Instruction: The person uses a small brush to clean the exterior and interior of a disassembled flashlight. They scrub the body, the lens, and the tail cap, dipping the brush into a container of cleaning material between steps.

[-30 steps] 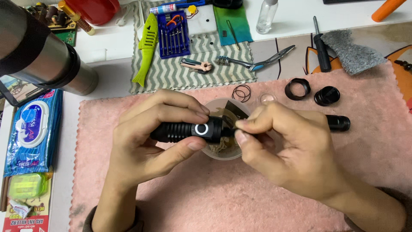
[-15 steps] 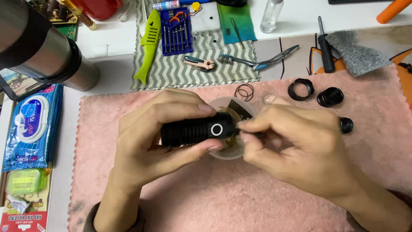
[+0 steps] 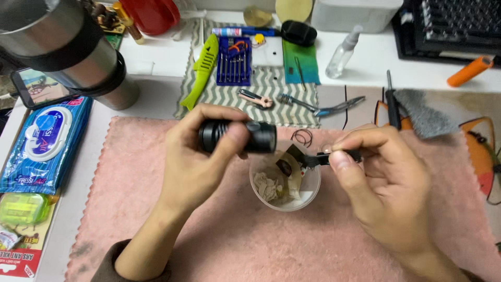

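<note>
Centre frame, the left hand [image 3: 201, 156] keeps a clenched grip on a black flashlight [image 3: 237, 137] above a plastic cup [image 3: 284, 183] — the right hand [image 3: 383, 175] pinches a small black tool [image 3: 326, 157], perhaps a brush.

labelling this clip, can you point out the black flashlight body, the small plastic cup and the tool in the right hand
black flashlight body [image 3: 258, 137], head view, on the bare end past the left thumb
small plastic cup [image 3: 311, 189], head view, on its right rim
black tool [image 3: 314, 160], head view, on the shaft ahead of the right fingertips
</note>
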